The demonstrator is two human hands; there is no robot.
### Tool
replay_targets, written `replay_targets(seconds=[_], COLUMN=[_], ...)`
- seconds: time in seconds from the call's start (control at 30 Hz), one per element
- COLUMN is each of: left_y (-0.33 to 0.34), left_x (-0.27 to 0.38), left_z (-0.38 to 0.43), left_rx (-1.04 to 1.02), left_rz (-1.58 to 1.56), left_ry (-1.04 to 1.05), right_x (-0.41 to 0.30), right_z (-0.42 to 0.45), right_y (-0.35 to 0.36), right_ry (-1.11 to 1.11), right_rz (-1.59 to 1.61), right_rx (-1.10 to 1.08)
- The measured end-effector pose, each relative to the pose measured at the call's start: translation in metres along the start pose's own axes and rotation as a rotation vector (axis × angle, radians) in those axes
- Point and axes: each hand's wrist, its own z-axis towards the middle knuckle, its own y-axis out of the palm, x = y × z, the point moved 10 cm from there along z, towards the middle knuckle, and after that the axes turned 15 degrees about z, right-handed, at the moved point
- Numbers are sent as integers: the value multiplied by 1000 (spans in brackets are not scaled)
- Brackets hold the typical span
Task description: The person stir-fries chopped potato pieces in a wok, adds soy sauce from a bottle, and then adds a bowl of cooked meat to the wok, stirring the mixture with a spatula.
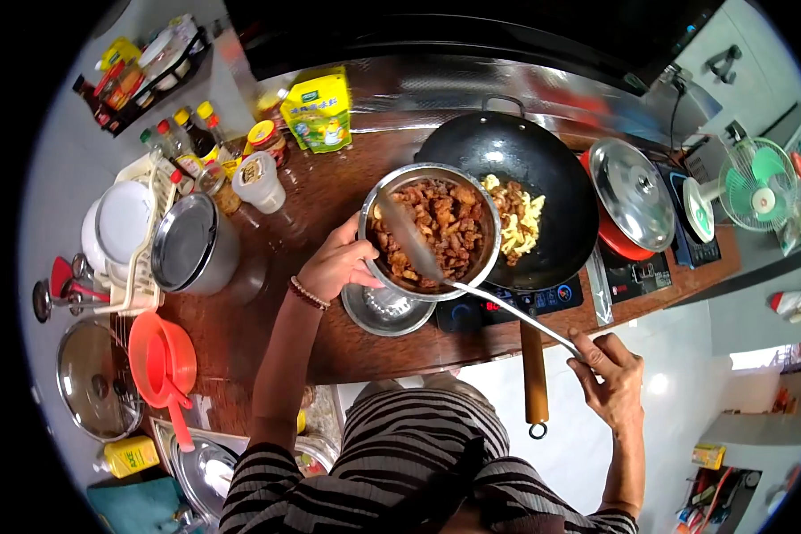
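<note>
My left hand [342, 257] grips the rim of a stainless steel bowl [496, 233], tilted over the left side of a black wok [567, 200]. Browned pieces of food, apparently fried meat [450, 213], fill much of the bowl. In my right hand [612, 377] is the end of a long-handled metal spatula [410, 243]; its blade, blurred, lies over the bowl's contents. Pale yellow pieces [526, 217] and some brown ones lie in the wok, partly hidden by the bowl. A second steel bowl [387, 317] rests on the counter beneath the first.
The wok sits on an induction cooker [561, 294]; its wooden handle [534, 374] juts past the counter edge. A lidded red pot [631, 193] stands at right. Leftward are a lidded metal pot [220, 263], a plastic tub [260, 183], a yellow seasoning pouch [318, 110] and red strainers [163, 360].
</note>
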Motion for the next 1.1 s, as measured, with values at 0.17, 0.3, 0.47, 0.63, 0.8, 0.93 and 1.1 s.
replay_targets(seconds=[0.17,0.3,0.47,0.63,0.8,0.93,1.1], left_y=[23,42,46,48,44,37,32], left_x=[8,12,18,28,35,37,49], left_z=[14,22,31,36,42,49,62], left_rx=[-68,-108,-72,-57,-35,-32,11], left_rz=[62,61,111,143,227,219,280], left_ry=[-21,-44,-30,22,27,4,25], right_x=[-2,27,53,60,63,67,69], right_z=[-2,-15,-29,-23,-6,-4,-9], right_y=[-11,-37,-42,-29,-18,-19,-22], right_ry=[-129,37,169,200,152,102,100], right_rz=[-252,-254,-177,-214,-254,-329,-336], right_rx=[68,185,197,87,89,110,164])
